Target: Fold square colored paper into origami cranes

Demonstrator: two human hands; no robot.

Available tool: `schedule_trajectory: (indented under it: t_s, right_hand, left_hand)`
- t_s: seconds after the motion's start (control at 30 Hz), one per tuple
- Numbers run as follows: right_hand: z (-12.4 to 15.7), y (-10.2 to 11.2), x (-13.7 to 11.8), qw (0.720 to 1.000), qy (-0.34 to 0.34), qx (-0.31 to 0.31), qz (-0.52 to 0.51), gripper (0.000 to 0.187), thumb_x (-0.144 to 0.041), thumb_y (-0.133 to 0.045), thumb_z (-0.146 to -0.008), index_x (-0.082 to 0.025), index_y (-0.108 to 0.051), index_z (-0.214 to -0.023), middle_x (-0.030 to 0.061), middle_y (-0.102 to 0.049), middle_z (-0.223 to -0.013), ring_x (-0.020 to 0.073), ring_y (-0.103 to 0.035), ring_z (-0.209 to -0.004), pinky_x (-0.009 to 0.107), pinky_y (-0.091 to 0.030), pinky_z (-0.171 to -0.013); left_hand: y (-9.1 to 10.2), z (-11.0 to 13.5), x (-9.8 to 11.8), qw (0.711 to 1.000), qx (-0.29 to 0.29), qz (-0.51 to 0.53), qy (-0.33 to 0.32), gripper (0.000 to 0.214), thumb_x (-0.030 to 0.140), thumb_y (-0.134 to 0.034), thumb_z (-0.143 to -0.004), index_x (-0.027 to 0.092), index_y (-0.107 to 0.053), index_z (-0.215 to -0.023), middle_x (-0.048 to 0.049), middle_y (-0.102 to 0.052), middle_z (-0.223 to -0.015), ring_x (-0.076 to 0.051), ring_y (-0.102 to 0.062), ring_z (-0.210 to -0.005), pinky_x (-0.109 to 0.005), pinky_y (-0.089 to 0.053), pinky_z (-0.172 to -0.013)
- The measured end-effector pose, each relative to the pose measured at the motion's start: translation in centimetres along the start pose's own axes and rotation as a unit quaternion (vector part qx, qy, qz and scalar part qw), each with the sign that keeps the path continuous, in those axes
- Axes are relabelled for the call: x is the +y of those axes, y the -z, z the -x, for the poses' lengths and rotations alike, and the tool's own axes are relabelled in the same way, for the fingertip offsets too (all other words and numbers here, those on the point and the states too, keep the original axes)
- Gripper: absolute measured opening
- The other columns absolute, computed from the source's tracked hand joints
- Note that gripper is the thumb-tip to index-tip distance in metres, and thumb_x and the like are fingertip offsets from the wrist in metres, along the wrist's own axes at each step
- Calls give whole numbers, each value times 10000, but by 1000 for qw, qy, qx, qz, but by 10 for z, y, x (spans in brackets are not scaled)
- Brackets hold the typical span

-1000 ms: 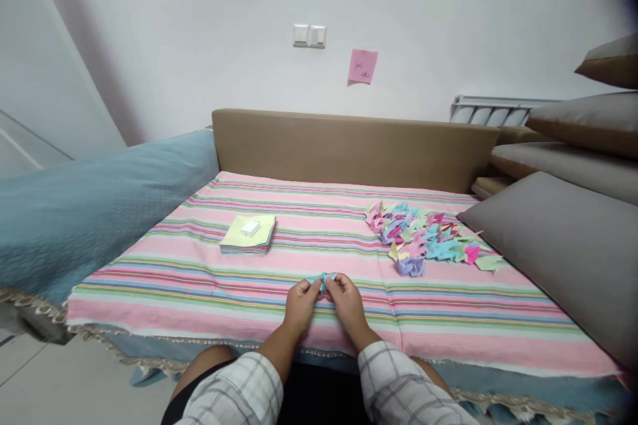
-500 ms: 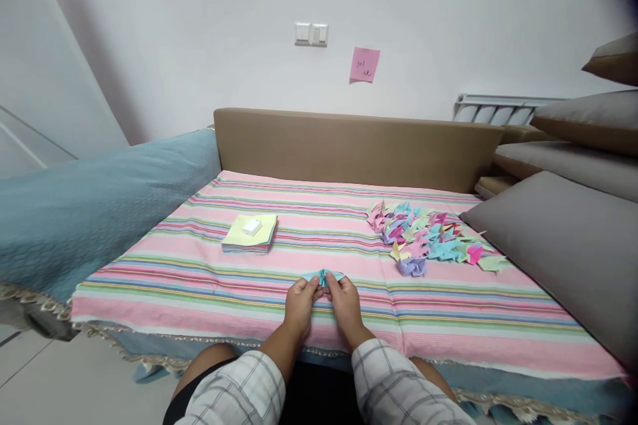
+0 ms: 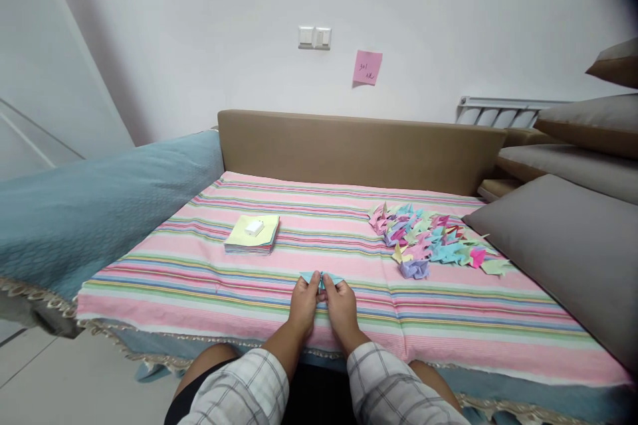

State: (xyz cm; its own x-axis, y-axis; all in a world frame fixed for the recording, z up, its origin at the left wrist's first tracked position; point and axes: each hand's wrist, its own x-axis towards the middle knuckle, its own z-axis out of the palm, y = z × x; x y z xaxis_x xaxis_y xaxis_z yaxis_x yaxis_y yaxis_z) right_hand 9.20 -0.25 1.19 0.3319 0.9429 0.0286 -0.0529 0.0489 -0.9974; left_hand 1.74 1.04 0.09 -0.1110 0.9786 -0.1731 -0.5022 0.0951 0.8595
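A small light-blue folded paper piece (image 3: 321,277) rests on the pink striped cloth (image 3: 448,319) near its front edge. My left hand (image 3: 304,302) pinches its left side and my right hand (image 3: 337,304) pinches its right side; both hands have their fingers closed on it and sit side by side. A stack of square coloured papers (image 3: 252,237) with a small white block (image 3: 254,228) on top lies to the back left. To the back right lies a heap of several folded paper cranes (image 3: 428,242) in mixed colours.
Grey cushions (image 3: 563,252) are stacked along the right. A blue blanket (image 3: 100,192) covers the left arm. A tan backrest (image 3: 359,149) runs behind the cloth, with a wall switch (image 3: 314,38) and a pink note (image 3: 367,67) above. Floor tiles (image 3: 60,378) show at lower left.
My hands have drawn closer together on the blue paper piece, and its side flaps now stick out past my fingers. The view has shifted slightly.
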Motion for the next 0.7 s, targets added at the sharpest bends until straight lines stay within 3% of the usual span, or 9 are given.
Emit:
schedule_trajectory:
  t_s: [0.17,0.33,0.7]
  right_hand:
    - [-2,-1,6,1000,-15,-8,-17,472,-655,-615,-634,-198,-512,-578,-5,-563,-524,158,-538,-539,261,-413,-524]
    - [-1,-2,5,1000,12,-1,-3,466,-648,-623,-629,-187,-559,-629,-2,-599,-586,149,-529,-581,256,-411,-565]
    - [2,-5,7,999,-16,-5,-47,420,-612,-611,-667,-204,-522,-631,-26,-544,-566,135,-499,-571,254,-393,-555]
  left_hand:
    - [4,-4,-6,998,-31,-39,-28,427,532,-719,-627,160,-557,-758,15,-605,-645,-132,-591,-613,-236,-479,-578]
    - [7,-5,-9,995,-58,-40,-63,379,507,-701,-666,153,-600,-758,4,-622,-671,-122,-577,-630,-210,-444,-578]
    - [1,3,4,998,12,-67,1,456,606,-665,-648,152,-624,-634,-17,-558,-491,-169,-558,-539,-261,-427,-531]
